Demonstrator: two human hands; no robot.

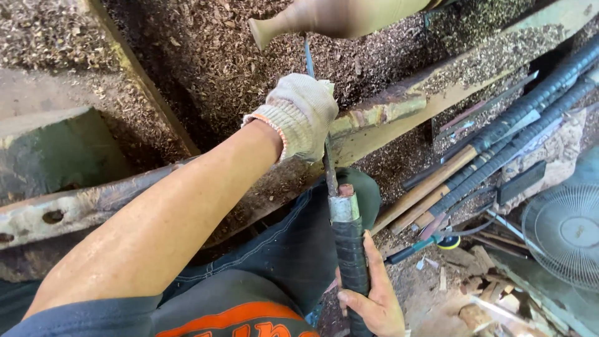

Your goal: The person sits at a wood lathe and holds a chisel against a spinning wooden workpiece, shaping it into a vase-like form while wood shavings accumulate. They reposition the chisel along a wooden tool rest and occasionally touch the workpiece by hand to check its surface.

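Observation:
My left hand (302, 115), in a pale knit glove, is closed over the steel shaft of a long turning chisel (329, 171) where it lies on the rusty rail (374, 118). My bare right hand (373, 298) grips the chisel's black wrapped handle (350, 256) low in the view, over my lap. The blade tip reaches up to a blurred, tan, vase-shaped wooden piece (337, 15) at the top of the view.
Wood shavings (206, 62) cover the ground behind the rail. Several long tools with black wrapped handles (511, 134) lie at the right. A round fan grille (564, 234) sits at the far right, with wood scraps (480, 293) below it.

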